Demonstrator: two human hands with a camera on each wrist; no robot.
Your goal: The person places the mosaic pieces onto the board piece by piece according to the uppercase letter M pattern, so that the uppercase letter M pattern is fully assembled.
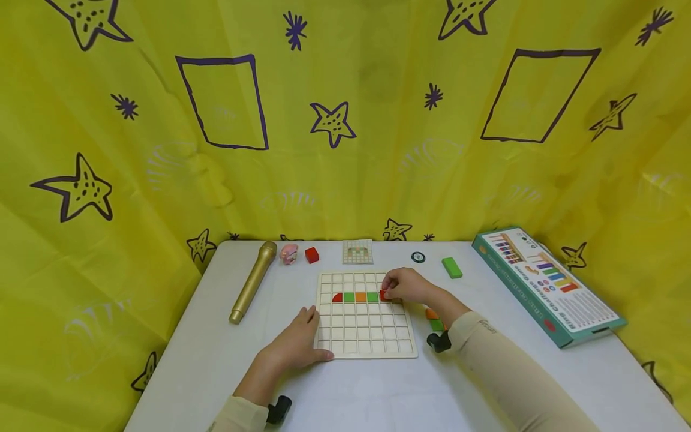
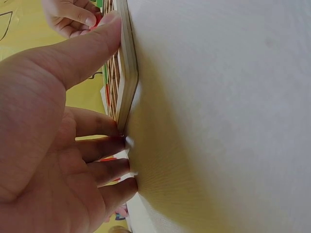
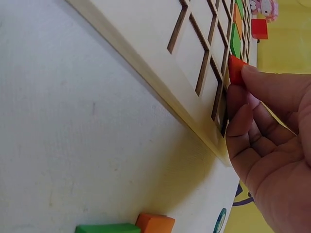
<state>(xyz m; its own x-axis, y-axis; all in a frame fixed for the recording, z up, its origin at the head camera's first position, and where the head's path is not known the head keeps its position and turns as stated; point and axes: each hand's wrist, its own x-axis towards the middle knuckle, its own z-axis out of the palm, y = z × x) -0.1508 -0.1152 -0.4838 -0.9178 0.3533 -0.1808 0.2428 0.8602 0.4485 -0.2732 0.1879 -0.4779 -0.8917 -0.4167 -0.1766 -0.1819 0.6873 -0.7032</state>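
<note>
A pale wooden grid board (image 1: 345, 347) lies flat on the table. A row of red, green and orange tiles sits in its upper part, including a rounded red tile (image 1: 337, 297) and an orange tile (image 1: 361, 297). My left hand (image 1: 298, 338) rests at the board's near left corner, its thumb (image 2: 92, 48) on the rim and its outstretched fingers against the edge. Between thumb and fingers, my right hand (image 1: 408, 285) pinches a red tile (image 3: 236, 71) at the row's right end, beside a green tile (image 3: 235, 41). Fingers partly cover that red tile.
Loose orange (image 1: 431, 314) and green (image 1: 436, 325) tiles lie under the right forearm. Behind the board are a pattern card (image 1: 357, 251), red block (image 1: 311, 255), pink figure (image 1: 288, 254), round token (image 1: 418, 257) and green block (image 1: 451, 267). A gold microphone (image 1: 254, 282) and game box (image 1: 550, 285) flank it.
</note>
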